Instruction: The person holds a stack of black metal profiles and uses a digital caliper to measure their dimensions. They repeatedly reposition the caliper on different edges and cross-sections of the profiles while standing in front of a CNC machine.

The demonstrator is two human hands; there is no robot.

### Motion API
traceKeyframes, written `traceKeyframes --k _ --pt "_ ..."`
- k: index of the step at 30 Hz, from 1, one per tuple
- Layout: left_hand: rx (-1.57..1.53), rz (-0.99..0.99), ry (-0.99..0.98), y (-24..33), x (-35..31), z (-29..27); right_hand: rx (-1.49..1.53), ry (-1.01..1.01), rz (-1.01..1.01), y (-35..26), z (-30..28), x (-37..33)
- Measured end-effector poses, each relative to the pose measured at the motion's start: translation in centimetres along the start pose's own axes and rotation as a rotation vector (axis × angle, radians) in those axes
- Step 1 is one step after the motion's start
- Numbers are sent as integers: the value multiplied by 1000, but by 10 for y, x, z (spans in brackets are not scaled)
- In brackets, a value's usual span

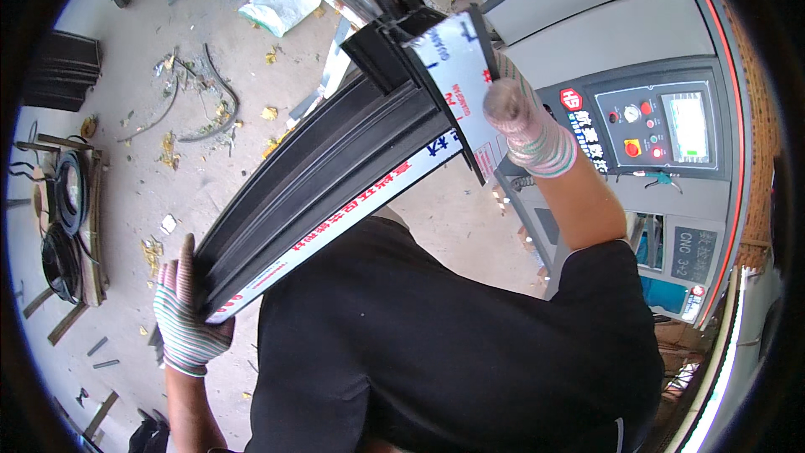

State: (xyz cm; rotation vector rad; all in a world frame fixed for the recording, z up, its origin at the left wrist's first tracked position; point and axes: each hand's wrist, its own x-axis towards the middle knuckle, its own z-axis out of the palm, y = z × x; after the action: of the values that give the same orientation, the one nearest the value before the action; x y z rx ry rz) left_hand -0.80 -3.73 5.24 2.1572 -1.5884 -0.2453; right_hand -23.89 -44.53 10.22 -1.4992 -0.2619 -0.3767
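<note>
Above the floor, the black frame appears joined at one corner, its film unpeeled; the left hand's fingers wrap its lower end, the right hand grips the corner.

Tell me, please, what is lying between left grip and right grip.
The head view shows the black frame reaching from left grip to right grip, with white film along one edge.

- Long black profile, grooved lengthwise, is slanting from lower left to upper right
- White printed film covers its near edge
- Shorter crosspiece, film-faced, touches its upper end
</note>
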Motion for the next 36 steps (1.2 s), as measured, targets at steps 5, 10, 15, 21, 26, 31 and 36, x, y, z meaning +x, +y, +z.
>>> traceKeyframes --k 5,10,15,21,26,31,36 --pt "-98 5 -53 0 -5 1 -16 331 389 -12 28 25" --pt "-240 -14 -121 2 -10 0 -325 157 511 -29 26 47" --pt "-339 -47 -184 4 -13 -7 -459 48 529 -24 17 79" --pt "-719 -276 -260 14 -18 -9 -253 51 711 -44 14 117" --pt "-851 -552 -308 24 -23 -12 -418 89 801 -21 -6 168" --pt "-946 -579 -347 22 -23 -12 -617 159 903 6 -24 209" --pt "-953 -483 -256 20 -26 -7 -731 215 936 19 -36 226"
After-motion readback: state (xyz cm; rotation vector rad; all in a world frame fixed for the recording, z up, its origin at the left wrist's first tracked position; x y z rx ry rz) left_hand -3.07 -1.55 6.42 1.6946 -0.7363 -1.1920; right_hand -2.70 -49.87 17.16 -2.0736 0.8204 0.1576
